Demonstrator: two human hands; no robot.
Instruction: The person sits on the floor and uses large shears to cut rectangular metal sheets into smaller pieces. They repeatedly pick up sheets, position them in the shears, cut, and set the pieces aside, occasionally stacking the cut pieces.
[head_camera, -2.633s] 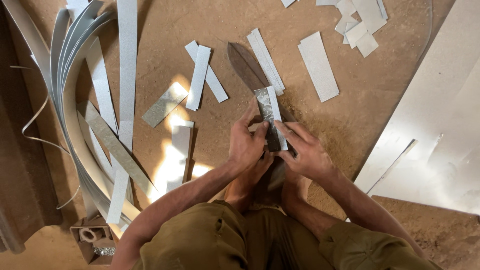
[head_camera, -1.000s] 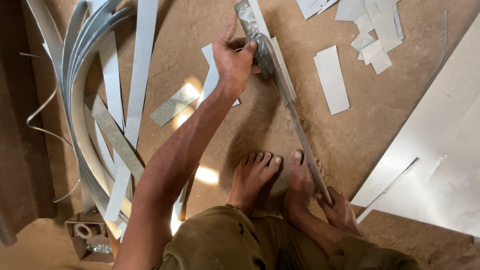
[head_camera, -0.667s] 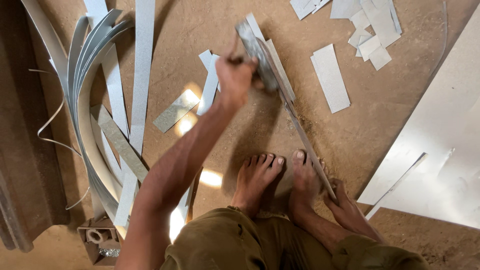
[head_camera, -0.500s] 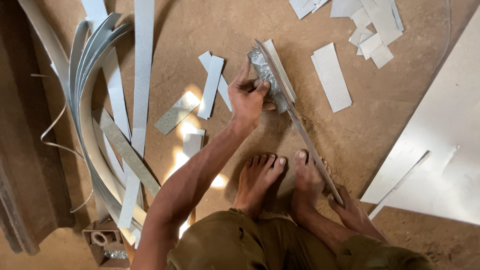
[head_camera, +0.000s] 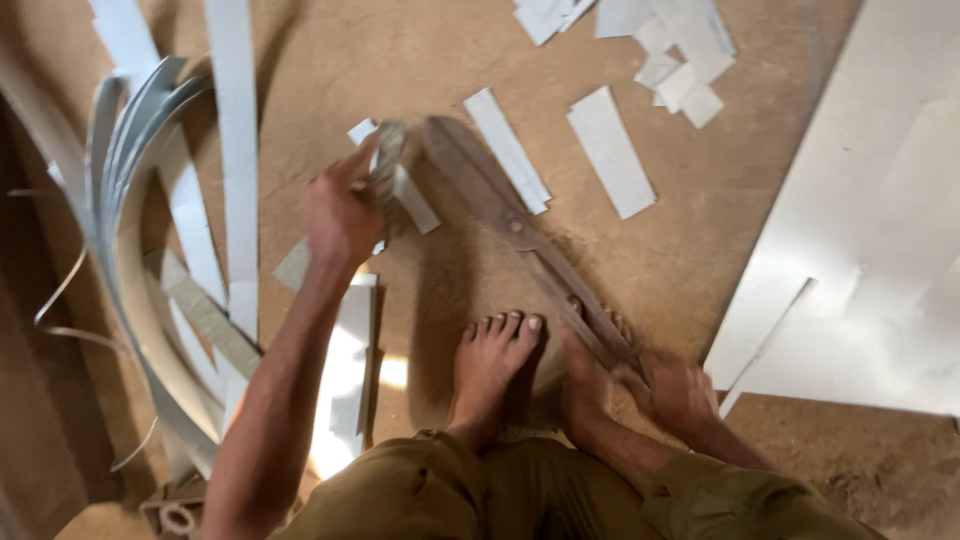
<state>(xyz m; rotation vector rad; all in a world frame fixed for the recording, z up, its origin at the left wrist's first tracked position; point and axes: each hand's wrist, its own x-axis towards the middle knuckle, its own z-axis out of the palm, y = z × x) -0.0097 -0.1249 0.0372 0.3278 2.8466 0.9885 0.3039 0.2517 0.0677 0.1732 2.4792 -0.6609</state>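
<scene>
We are squatting on the brown dusty floor (head_camera: 400, 60), and we are taking the long rusty metal shears (head_camera: 530, 235) as our landmark; they are lying diagonally across the floor. Nearest to us, our two bare feet (head_camera: 495, 365) are resting just beside the shears' handles, the right foot touching them. Our right hand (head_camera: 680, 390) is wrapping its fingers closed around the near end of those handles, at the lower right.

To the left of the shears, a shiny flat sheet-metal piece (head_camera: 345, 370) is lying on the floor beside our left forearm. Further out, our left hand (head_camera: 340, 215) is pinching a small grey cut strip of sheet metal (head_camera: 388, 165) between thumb and fingers; the strip is blurred, held just left of the shears' blades and over other small strips. Well to the left of the shears, a bundle of long curved grey metal bands (head_camera: 130, 250) is arching along the floor.

To the right of the shears, a large pale metal sheet (head_camera: 880, 230) is covering the floor. Just beyond the blades, two flat grey rectangular offcuts (head_camera: 610, 150) are lying near each other, and farthest away a heap of small grey metal scraps (head_camera: 660, 40) is lying at the top.
</scene>
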